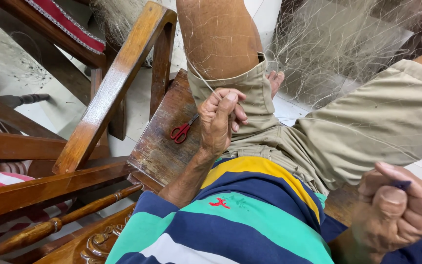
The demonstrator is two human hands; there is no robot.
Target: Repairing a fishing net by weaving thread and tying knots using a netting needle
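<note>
Your left hand (pixel 221 120) rests on your raised thigh, its grip pinched narrow on a fine pale line (pixel 199 73) that climbs up and left across the knee towards the tangle of fishing net (pixel 338 44) heaped beyond your legs; your right hand (pixel 396 210) sits low at the right edge, well apart from the left, its grip clenched tight around a small dark tool (pixel 402 185) of which only the tip shows, so you cannot tell what kind it is; a thin strand appears to run between the two hands across your khaki shorts (pixel 377 127), roughly from upper left to lower right, though it is too fine to trace fully; the left hand is much nearer the net. Just beside the left hand, on the worn wooden seat (pixel 157 146), lie red-handled scissors (pixel 181 131), blades pointing up and right towards your wrist; the wooden chair arm (pixel 113 88) slants further left; your own knee stands between the grip and the net.
</note>
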